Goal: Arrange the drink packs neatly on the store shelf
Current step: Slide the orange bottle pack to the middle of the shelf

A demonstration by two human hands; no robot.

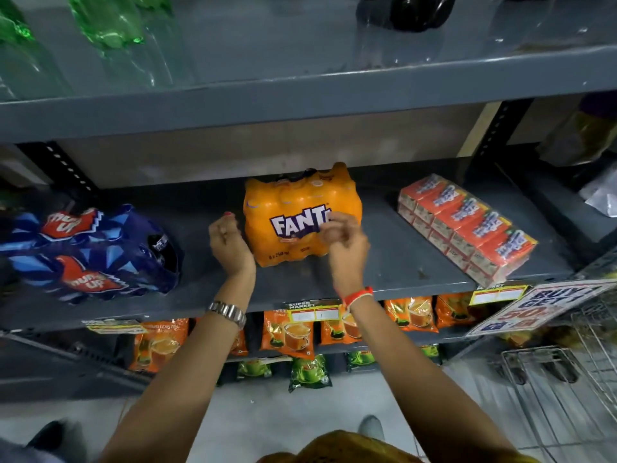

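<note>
An orange Fanta pack (297, 202) stands on the grey shelf (394, 262), in the middle. My left hand (228, 240) hovers just left of the pack, fingers loosely curled, holding nothing. In front of the pack's lower right corner, my right hand (344, 240) also has its fingers curled and holds nothing that I can see. A blue Thums Up pack (90, 252) lies at the shelf's left end. A shrink-wrapped block of orange juice cartons (467, 228) lies askew at the right.
The shelf above carries green bottles (110, 25) and a dark bottle (420, 11). Orange tea packets (290, 332) hang below the shelf's front edge. A wire trolley (564, 379) and a promo sign (537, 305) are at the lower right.
</note>
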